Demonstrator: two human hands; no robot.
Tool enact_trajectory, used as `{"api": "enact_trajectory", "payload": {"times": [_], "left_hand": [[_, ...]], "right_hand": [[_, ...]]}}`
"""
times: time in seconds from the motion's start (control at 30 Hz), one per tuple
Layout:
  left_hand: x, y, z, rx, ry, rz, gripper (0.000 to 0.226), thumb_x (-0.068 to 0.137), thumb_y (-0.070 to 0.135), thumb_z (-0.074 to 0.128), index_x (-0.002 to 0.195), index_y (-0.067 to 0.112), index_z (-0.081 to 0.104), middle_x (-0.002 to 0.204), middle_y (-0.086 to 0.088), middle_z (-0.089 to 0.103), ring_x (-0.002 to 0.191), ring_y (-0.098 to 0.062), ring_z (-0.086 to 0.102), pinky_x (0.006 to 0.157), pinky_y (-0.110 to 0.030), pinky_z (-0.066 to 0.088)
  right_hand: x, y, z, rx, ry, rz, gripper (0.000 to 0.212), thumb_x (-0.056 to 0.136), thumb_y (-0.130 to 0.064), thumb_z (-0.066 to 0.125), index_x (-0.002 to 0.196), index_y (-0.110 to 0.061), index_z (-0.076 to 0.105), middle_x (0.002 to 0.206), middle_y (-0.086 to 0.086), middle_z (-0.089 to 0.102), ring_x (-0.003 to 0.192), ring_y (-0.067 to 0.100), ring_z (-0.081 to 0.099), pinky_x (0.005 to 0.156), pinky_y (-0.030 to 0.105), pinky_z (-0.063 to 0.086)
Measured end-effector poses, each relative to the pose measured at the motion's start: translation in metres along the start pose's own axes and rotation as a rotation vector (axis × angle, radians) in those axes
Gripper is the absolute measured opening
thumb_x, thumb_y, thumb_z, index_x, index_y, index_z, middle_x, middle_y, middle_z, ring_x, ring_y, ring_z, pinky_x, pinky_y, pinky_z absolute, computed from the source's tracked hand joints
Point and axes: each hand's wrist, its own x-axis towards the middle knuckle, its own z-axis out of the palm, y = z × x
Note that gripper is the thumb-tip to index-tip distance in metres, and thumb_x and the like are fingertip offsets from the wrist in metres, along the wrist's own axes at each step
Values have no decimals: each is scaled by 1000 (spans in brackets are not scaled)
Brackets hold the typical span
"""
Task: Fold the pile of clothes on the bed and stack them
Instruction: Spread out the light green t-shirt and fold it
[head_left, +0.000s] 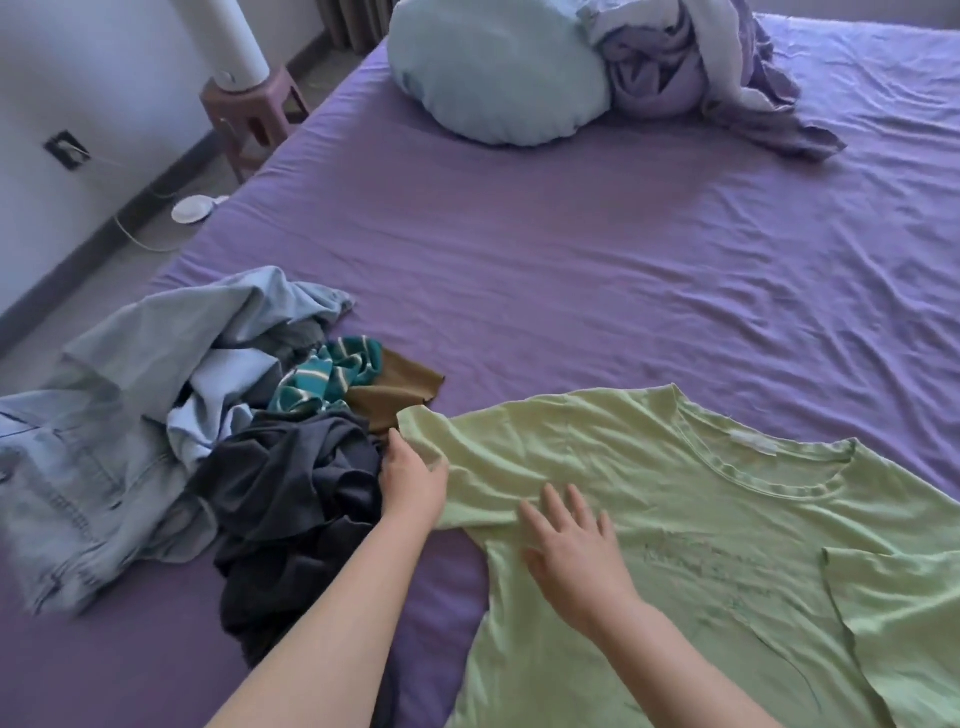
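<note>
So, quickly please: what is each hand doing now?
Left hand: grips the sleeve of the light green cotton T-shirt.
Right hand: open, flat on that T-shirt.

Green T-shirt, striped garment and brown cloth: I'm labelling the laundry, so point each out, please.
Green T-shirt (701, 499): head view, chest below the collar.
Striped garment (332, 376): head view, teal-and-white folds.
Brown cloth (402, 387): head view, its flat middle.

Pale blue pillow (496, 78), pink stool (254, 111)

A home bedroom: a purple-sheeted bed (571, 249), a pillow (493, 78) and a bedside stool (254, 109).
</note>
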Motion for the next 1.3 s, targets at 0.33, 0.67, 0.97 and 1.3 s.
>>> {"api": "enact_trajectory", "payload": {"times": [0.33,0.67,0.97,1.3], "left_hand": [[11,-4,1,-193,-20,-9,46,84,26,68,123,3,56,124,-13,58,115,-30,54,95,-34,43],[-73,49,39,-203,-526,382,57,82,55,55,134,30,52,115,6,65,100,-15,64,95,-35,48],[-60,16,69,576,-252,727,57,98,13,38,149,31,23,159,5,15,146,-17,10,118,-35,14],[-43,14,77,1026,-306,628,71,95,60,28,148,38,-14,158,0,-24,144,-33,-22,108,-64,-13]], "right_hand": [[17,-2,-3,95,128,133,58,97,-52,33,150,-38,13,160,0,-3,147,24,-6,116,46,6],[-18,29,-30,1848,222,376,59,79,-67,45,118,-25,59,109,4,71,93,19,70,69,32,54],[-18,45,-15,840,388,224,69,85,4,53,146,-20,32,150,-2,34,140,8,27,106,9,17],[-52,56,14,412,258,294,77,93,-24,54,151,-29,5,159,4,-8,144,23,17,111,33,24]]}}
